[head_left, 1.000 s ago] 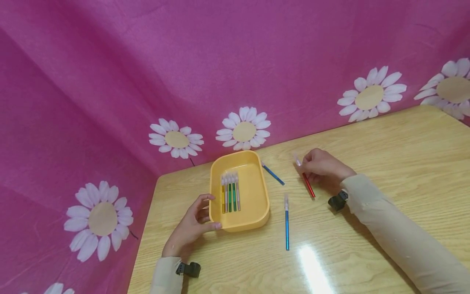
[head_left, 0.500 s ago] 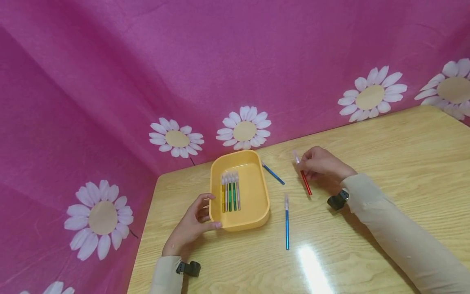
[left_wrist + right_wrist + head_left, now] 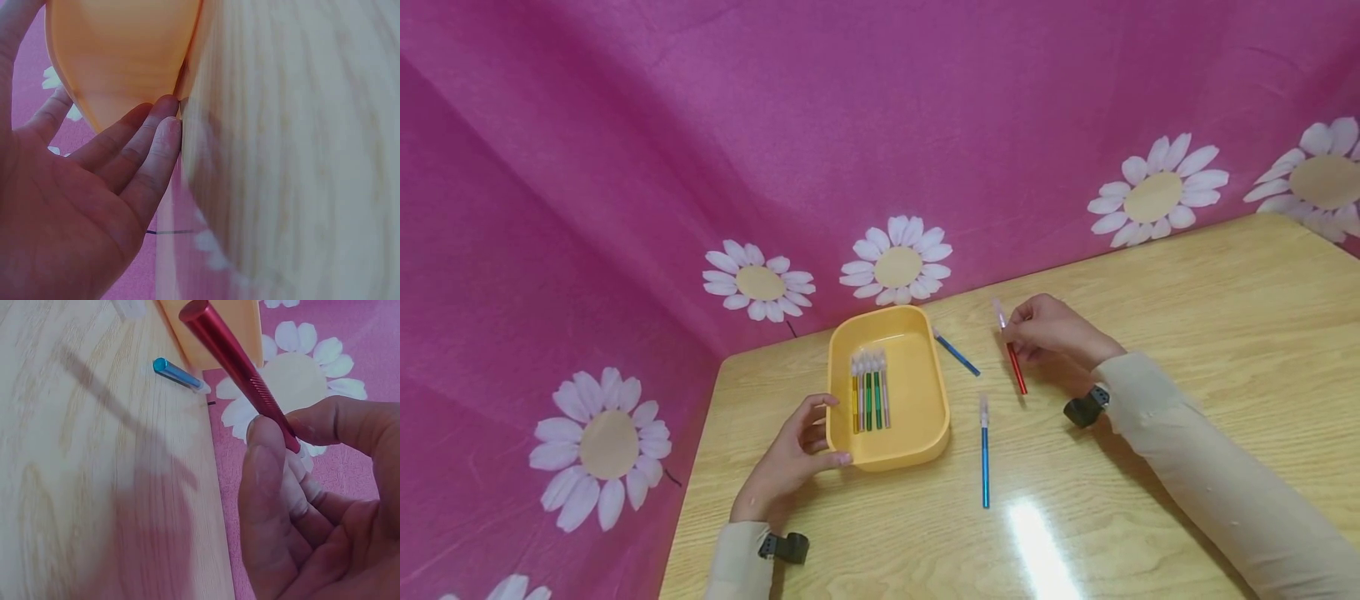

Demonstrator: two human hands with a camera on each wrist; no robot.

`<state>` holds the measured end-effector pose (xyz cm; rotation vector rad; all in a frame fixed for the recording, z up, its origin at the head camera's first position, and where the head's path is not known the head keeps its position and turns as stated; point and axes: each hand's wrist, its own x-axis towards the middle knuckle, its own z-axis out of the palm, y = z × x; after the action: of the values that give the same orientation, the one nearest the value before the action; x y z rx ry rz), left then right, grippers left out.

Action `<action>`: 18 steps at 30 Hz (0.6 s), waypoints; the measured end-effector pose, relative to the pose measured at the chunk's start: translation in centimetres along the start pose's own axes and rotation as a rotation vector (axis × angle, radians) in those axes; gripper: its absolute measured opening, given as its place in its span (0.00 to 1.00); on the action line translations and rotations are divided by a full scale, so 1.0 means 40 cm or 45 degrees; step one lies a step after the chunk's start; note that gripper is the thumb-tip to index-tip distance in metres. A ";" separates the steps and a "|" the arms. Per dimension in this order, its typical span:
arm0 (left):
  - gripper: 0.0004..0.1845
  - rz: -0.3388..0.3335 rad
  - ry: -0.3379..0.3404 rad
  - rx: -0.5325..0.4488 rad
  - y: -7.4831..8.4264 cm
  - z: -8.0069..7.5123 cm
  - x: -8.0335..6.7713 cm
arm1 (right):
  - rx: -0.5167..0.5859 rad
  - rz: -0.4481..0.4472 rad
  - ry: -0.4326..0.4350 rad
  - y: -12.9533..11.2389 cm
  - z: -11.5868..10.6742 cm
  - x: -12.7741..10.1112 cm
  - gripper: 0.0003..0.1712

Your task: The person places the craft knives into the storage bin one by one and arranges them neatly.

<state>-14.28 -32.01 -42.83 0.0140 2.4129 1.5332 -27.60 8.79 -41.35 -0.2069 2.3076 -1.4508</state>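
A red craft knife [image 3: 1015, 367] with a knurled neck and clear cap is pinched between thumb and fingers of my right hand [image 3: 1051, 329], its cap end pointing away. The knife hangs just above the table, its shadow apart from it in the right wrist view. My left hand [image 3: 786, 460] touches the left side of a yellow tray [image 3: 942, 429], thumb at the near left rim, fairly straight fingers [image 3: 162, 144] against the wall. Inside the tray, several capped craft knives [image 3: 869, 400], gold, green and pale pink, lie side by side along its left half.
One blue craft knife [image 3: 985, 458] lies on the wooden table [image 3: 1225, 333] right of the tray. Another blue craft knife [image 3: 957, 353] lies slanted beside the tray's far right side. A pink curtain [image 3: 1000, 125] with daisies borders the table's back and left.
My right hand has moved slightly left and away from me, carrying the red craft knife closer to the tray. The left hand and the tray stay in place.
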 end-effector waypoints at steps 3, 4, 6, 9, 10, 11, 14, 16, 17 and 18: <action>0.38 -0.003 0.004 -0.003 0.000 0.000 0.000 | -0.001 -0.008 0.002 -0.003 0.002 0.001 0.11; 0.38 -0.006 0.004 -0.007 0.000 0.000 0.000 | -0.004 -0.013 0.002 -0.003 0.002 0.001 0.11; 0.38 -0.013 0.005 -0.015 -0.001 0.000 0.000 | -0.007 -0.020 0.000 -0.004 0.003 0.001 0.12; 0.38 -0.018 0.009 -0.020 -0.001 0.000 0.001 | -0.005 -0.028 0.007 -0.006 0.005 0.002 0.12; 0.38 -0.020 0.009 -0.019 -0.001 0.000 0.001 | -0.004 -0.034 0.005 -0.007 0.004 0.002 0.12; 0.38 -0.016 0.009 -0.014 -0.002 -0.001 0.001 | 0.001 -0.037 0.006 -0.008 0.005 0.002 0.12; 0.39 0.009 -0.005 -0.007 -0.004 -0.002 0.002 | 0.016 -0.051 0.017 -0.016 0.006 -0.004 0.12; 0.40 0.029 -0.021 -0.002 -0.006 -0.004 0.002 | 0.028 -0.067 0.023 -0.023 0.007 -0.010 0.12; 0.40 0.040 -0.029 -0.001 -0.007 -0.005 0.002 | 0.033 -0.070 0.032 -0.027 0.007 -0.013 0.11; 0.40 0.049 -0.037 -0.002 -0.008 -0.006 0.002 | 0.037 -0.079 0.038 -0.030 0.007 -0.016 0.12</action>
<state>-14.38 -32.34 -43.04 0.0817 2.4021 1.5408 -27.02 8.21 -40.23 -0.2522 2.3211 -1.5262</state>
